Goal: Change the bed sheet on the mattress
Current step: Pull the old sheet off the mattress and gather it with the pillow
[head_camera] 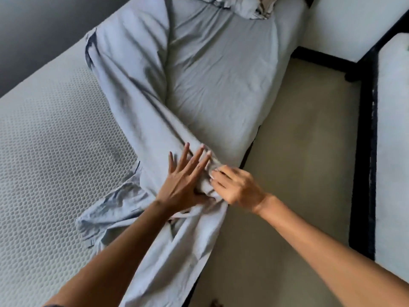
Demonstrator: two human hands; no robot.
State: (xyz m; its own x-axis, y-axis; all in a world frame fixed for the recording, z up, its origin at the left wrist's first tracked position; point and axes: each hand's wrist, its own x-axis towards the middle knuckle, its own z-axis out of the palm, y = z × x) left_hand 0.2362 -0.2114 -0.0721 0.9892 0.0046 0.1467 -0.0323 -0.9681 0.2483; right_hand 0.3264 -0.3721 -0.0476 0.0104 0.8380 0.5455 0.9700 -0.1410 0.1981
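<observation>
A pale blue-grey bed sheet covers the far right part of the mattress and is bunched into a long fold running diagonally toward me. The mattress's white honeycomb-patterned top lies bare on the left. My left hand rests on the bunched fold near the mattress's right edge, fingers straight and spread, thumb under a crease. My right hand sits just right of it, fingers curled and pinching the sheet's gathered edge. The loose end of the sheet hangs over the mattress side below my hands.
A crumpled pillow or bedding pile lies at the head of the bed. A strip of beige floor runs along the right side. White furniture with a black frame stands further right. A dark wall is at the top left.
</observation>
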